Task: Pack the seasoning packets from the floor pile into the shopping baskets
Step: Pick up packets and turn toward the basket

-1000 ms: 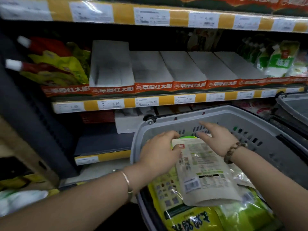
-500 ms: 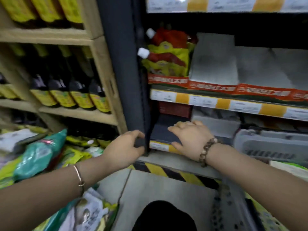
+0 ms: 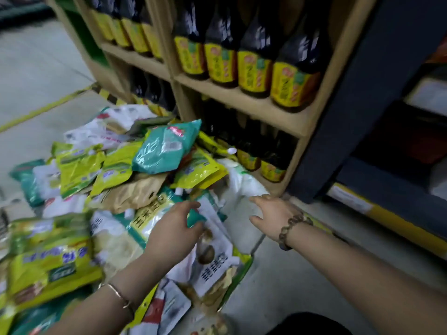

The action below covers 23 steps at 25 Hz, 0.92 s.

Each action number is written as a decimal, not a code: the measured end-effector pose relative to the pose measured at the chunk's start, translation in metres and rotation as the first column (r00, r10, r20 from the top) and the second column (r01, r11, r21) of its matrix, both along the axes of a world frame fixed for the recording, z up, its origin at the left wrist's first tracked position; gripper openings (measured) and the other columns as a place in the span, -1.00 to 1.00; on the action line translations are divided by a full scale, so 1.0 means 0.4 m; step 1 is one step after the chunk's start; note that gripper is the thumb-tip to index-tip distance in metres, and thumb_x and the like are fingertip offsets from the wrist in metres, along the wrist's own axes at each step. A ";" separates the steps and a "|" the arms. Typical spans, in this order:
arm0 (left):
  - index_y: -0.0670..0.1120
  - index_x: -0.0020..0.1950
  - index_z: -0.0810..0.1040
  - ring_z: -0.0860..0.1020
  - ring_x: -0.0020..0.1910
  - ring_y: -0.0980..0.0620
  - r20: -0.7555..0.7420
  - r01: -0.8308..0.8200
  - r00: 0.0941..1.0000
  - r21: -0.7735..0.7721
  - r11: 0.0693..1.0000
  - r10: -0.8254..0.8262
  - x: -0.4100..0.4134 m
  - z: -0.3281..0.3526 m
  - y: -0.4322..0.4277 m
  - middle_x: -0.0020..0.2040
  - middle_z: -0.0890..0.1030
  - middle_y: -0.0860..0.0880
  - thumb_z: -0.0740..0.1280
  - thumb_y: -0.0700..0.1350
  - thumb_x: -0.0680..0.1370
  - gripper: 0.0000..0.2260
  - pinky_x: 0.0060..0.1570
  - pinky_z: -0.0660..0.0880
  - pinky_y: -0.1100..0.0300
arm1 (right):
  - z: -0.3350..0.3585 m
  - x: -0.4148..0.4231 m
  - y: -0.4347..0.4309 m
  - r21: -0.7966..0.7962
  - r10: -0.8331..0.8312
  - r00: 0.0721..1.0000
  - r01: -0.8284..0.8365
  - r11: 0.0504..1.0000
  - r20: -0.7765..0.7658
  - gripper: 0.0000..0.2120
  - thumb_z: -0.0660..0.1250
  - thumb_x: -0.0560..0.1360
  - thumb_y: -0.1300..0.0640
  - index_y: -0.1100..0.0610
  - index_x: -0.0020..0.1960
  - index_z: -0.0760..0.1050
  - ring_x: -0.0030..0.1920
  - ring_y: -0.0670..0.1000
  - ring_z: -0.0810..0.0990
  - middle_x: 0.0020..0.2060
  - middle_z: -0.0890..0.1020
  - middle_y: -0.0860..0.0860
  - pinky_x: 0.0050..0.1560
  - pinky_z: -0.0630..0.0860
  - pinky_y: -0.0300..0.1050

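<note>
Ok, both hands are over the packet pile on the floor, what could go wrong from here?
1. The left hand hovers over packets low in the pile; pulling one out could slide the teal packet perched on top.
2. The right hand is near the bottles on the bottom shelf and might knock one.

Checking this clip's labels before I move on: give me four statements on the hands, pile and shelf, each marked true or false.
1. The right hand holds a packet. False: it is open and holds nothing.
2. A basket is in view. False: none shows.
3. Dark bottles stand on the wooden shelf. True.
4. A teal packet lies on top of the pile. True.
</note>
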<state>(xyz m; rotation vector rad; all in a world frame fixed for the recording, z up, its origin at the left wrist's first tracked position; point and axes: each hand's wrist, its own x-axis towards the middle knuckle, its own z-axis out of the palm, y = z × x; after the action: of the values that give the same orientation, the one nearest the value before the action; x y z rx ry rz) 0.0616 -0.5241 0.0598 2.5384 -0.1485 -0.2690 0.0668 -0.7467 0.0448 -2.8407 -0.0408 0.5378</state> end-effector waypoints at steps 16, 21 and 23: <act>-0.02 0.11 0.54 0.55 -0.03 0.04 -0.379 -0.377 0.881 -0.193 0.906 0.285 -0.108 -0.215 0.122 0.00 0.59 0.00 0.28 -0.22 0.52 -0.81 -0.15 0.45 0.27 | -0.289 0.013 0.177 0.366 -0.376 0.867 0.483 0.795 -0.326 -0.65 0.34 0.46 0.25 0.09 -0.40 0.26 -0.27 0.01 0.38 -0.42 0.34 -0.02 -0.36 0.25 -0.18; -0.14 0.00 0.56 0.52 -0.17 0.02 -0.595 -0.604 0.729 -0.326 0.727 0.339 -0.127 -0.227 0.076 -0.12 0.57 -0.05 0.28 -0.33 0.51 -0.85 -0.22 0.44 0.28 | -0.259 0.008 0.094 0.489 -0.488 0.782 0.623 0.610 -0.388 -0.81 0.24 0.44 0.40 0.13 -0.15 0.46 -0.08 0.08 0.51 -0.16 0.53 0.07 -0.08 0.46 -0.11; -0.16 0.02 0.56 0.50 -0.22 0.01 -0.662 -0.672 0.667 -0.337 0.659 0.341 -0.130 -0.226 0.062 -0.19 0.56 -0.06 0.29 -0.33 0.51 -0.85 -0.26 0.43 0.26 | -0.237 0.003 0.061 0.574 -0.493 0.748 0.661 0.484 -0.445 -0.78 0.22 0.48 0.43 0.14 -0.09 0.50 -0.10 0.09 0.54 -0.15 0.57 0.09 -0.08 0.48 -0.10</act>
<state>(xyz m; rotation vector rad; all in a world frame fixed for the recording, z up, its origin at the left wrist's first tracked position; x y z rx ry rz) 0.0097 -0.4995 -0.0306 1.7040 0.6631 -0.6026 0.0682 -0.7222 -0.0501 -1.8288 0.6200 0.5182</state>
